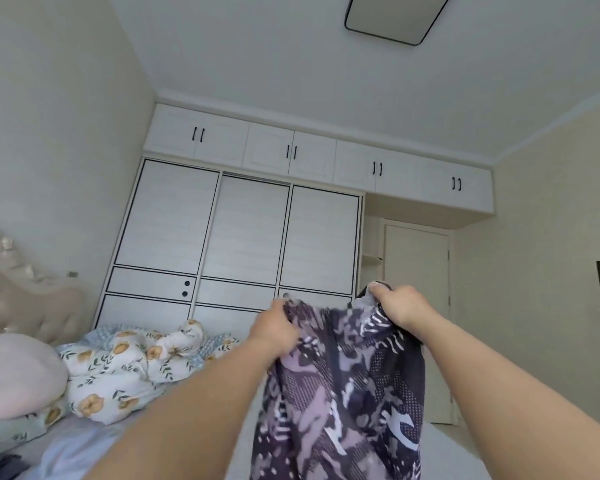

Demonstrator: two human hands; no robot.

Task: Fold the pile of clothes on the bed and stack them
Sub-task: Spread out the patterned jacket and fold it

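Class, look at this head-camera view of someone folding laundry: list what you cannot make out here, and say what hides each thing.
- Patterned garment, head view: its lower part is cut off by the bottom edge, so its type is unclear.
- Pile of clothes: only a dark scrap shows at the bottom-left corner; the frame edge cuts off the rest.
- Left hand fingertips: buried in the fabric.
- Right hand: the palm faces away.
- Bed surface ahead: covered by the floral quilt.

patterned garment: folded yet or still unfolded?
Unfolded. The patterned garment hangs full length in the air, pinched at its top edge by the left hand and right hand.
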